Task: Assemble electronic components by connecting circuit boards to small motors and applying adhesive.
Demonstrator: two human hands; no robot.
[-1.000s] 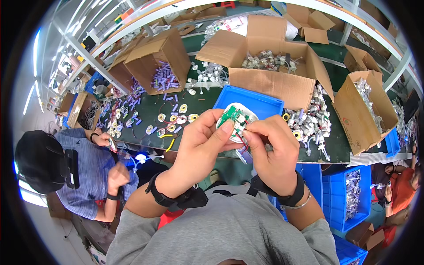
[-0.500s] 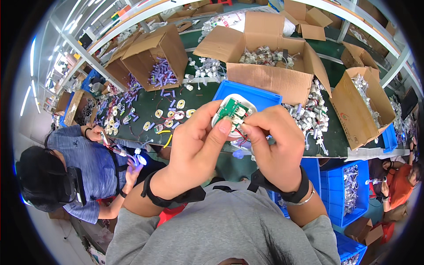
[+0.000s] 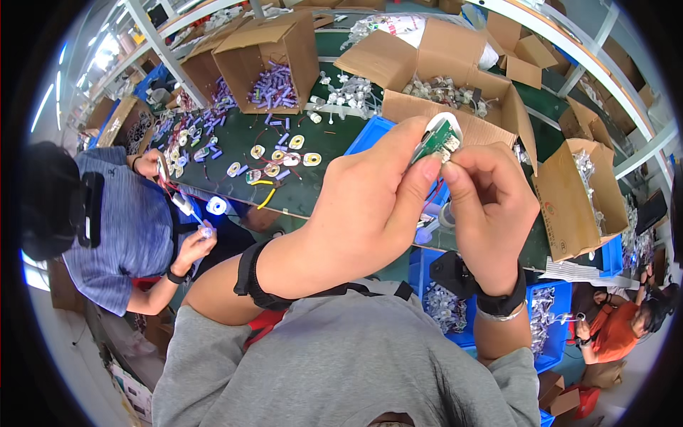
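Observation:
My left hand [image 3: 370, 192] is closed on a green circuit board [image 3: 442, 135] set in a white rounded housing [image 3: 448, 118], held up over the bench and tilted. My right hand [image 3: 494, 206] is closed too, thumb and forefinger pinched at the white connectors [image 3: 449, 147] on the board's near edge. Whether a plug or wire end sits in that pinch is hidden by the fingertips. Red and dark wires [image 3: 434, 192] hang beneath the board. Below them, between my hands, a purplish part [image 3: 425, 233] and a pale round part [image 3: 446, 215] show partly.
On the green bench [image 3: 299, 192] lie white round parts [image 3: 272, 170], purple cells and yellow wire [image 3: 267, 198]. Cartons of purple cells [image 3: 272, 87] and whitish parts [image 3: 448, 92] stand behind; another carton [image 3: 569, 206] is at right. Co-workers [image 3: 121, 213] sit left and right [image 3: 619, 331]. Blue bins [image 3: 548, 356] stand below.
Both hands have moved right and upward in the picture with the board. The board is now tilted more edge-on. The view has also shifted, and the left co-worker's hands have moved a little.

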